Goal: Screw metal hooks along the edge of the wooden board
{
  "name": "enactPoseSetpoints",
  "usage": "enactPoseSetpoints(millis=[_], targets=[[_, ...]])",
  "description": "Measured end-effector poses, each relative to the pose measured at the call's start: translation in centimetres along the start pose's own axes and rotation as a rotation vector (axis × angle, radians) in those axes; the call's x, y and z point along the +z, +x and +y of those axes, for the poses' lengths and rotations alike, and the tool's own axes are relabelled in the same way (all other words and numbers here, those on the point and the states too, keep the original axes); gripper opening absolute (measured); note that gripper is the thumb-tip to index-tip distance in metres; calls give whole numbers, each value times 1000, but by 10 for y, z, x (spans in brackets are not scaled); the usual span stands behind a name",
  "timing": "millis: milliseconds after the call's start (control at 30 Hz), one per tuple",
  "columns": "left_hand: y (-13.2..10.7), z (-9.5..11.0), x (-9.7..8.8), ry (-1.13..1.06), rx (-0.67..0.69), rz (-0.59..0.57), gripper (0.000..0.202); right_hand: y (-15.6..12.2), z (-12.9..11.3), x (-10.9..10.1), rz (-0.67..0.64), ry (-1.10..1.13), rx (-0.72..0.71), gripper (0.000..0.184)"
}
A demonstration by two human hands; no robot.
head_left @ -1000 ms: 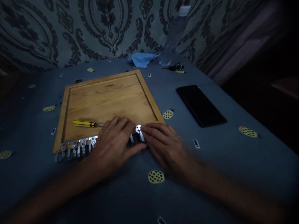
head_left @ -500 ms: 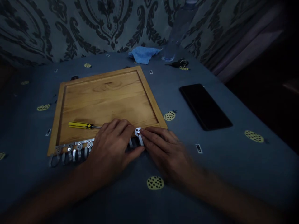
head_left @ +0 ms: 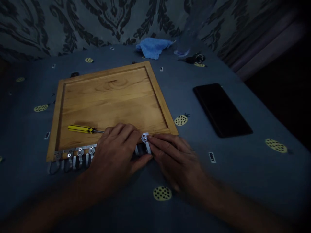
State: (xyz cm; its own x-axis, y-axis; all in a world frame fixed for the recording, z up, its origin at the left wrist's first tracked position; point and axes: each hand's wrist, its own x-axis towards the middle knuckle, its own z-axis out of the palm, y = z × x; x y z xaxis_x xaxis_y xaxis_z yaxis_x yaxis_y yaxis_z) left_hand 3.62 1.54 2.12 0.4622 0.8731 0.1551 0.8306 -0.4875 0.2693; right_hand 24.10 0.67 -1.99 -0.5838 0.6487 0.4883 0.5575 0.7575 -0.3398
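Observation:
A framed wooden board (head_left: 114, 100) lies on the table, with a metal strip and several silver hooks (head_left: 81, 152) along its near edge. Curled over that edge, my left hand (head_left: 118, 150) grips the board, thumb on the near side, covering the middle hooks. My right hand (head_left: 178, 158) is closed, its fingertips pinching a small metal hook (head_left: 144, 137) with two holes at the board's near right corner. A yellow and black screwdriver (head_left: 81, 128) rests on the board; its tip is hidden behind my left hand.
A black phone (head_left: 222, 110) lies right of the board. Behind are a blue cloth (head_left: 154, 48), a clear bottle (head_left: 182, 51) and a black object with a ring (head_left: 195, 58). Patterned fabric (head_left: 97, 22) rises at the table's back edge.
The view has shifted slightly, so the phone and cloth appear farther right. Both hands keep nearly the same hold at the board's edge, and the small hook looks slightly turned.

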Motion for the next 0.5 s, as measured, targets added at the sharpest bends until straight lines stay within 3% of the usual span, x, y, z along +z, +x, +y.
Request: enactPoseSetpoints(millis=[500], targets=[[-1, 0, 0, 9, -8, 6, 27, -1, 0, -1, -39, 34, -5, 32]])
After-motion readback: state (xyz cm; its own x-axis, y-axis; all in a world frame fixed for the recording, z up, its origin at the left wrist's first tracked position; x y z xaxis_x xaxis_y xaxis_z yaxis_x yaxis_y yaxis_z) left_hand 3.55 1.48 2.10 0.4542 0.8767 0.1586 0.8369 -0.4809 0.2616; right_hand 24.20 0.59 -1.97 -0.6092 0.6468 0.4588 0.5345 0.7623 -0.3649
